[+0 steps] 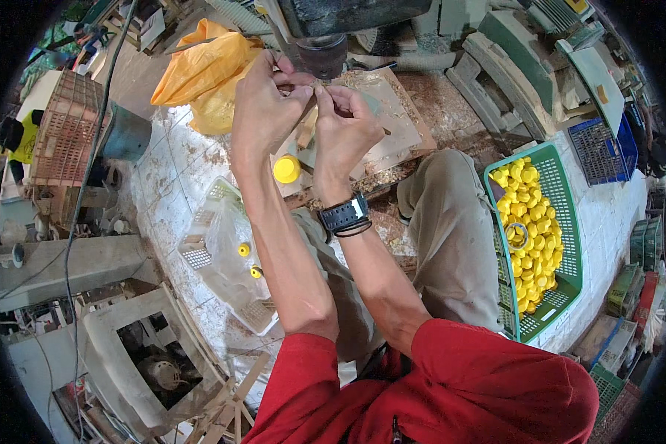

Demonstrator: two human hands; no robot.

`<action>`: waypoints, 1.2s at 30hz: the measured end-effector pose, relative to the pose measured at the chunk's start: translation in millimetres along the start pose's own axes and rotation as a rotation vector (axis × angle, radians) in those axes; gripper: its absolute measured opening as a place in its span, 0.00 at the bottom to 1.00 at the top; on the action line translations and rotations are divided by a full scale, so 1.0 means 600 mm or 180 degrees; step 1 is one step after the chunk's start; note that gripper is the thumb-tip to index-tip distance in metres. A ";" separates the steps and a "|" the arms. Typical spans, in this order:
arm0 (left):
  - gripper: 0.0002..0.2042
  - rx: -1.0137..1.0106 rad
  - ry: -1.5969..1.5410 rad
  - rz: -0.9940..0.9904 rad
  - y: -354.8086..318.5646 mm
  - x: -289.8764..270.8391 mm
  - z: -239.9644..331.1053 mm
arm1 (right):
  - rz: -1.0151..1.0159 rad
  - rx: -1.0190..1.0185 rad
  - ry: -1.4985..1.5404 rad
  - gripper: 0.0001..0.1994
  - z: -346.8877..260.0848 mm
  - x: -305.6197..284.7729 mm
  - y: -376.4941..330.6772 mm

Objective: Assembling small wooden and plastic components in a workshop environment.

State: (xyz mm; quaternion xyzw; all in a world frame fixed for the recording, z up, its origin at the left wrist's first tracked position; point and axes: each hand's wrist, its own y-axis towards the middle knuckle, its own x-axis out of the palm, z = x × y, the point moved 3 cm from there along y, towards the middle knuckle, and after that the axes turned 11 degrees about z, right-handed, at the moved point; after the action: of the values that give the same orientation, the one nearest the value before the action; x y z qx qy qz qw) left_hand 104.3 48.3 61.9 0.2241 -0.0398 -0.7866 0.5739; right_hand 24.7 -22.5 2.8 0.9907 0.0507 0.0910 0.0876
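Closely Held Piece Under the Drill Head

Both hands meet beneath the dark drill head [320, 52]. Left hand [263, 103] and right hand [344, 129] pinch closed on one small pale piece [317, 89] above the wooden board [392, 126]. One yellow cap [286, 169] stands at the board's near edge.

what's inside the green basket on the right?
The green basket is filled with small yellow caps, piled many deep, with a ring-shaped piece lying on top. Its floor shows only at the near end; whatever lies under the pile is covered.
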 end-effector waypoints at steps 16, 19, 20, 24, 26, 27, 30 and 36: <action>0.13 0.0034 0.0029 0.0035 -0.002 -0.001 0.003 | 0.0075 -0.0450 0.0202 0.04 0.001 -0.005 -0.002; 0.14 -0.0053 0.0098 -0.0024 0.000 -0.001 0.001 | 0.0038 -0.0195 0.0204 0.04 0.002 -0.004 -0.003; 0.16 -0.0081 0.0141 -0.0061 0.001 0.000 0.001 | 0.0048 -0.0189 0.0211 0.03 0.002 -0.004 -0.003; 0.14 -0.0022 0.0080 0.0042 -0.001 0.000 0.006 | 0.0035 -0.0252 0.0169 0.03 0.000 -0.004 -0.001; 0.14 -0.0078 0.0066 0.0045 -0.004 0.000 0.009 | 0.0008 -0.0285 0.0089 0.03 0.000 -0.004 0.001; 0.14 -0.0107 0.0054 0.0045 -0.006 0.000 0.011 | 0.0008 -0.0351 0.0078 0.03 -0.001 -0.004 0.001; 0.15 -0.0052 -0.0056 0.0063 -0.009 0.001 0.015 | -0.0003 -0.0445 0.0000 0.04 -0.001 -0.005 0.002; 0.15 -0.0048 -0.0011 0.0045 -0.004 0.001 0.012 | 0.0010 -0.0454 0.0034 0.04 -0.002 -0.005 0.003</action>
State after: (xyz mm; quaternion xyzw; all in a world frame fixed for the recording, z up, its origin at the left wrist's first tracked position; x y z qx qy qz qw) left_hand 99.4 47.0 67.2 0.2181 -0.0363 -0.7832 0.5811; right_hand 21.4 -24.5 3.6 0.9815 0.0430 0.0998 0.1575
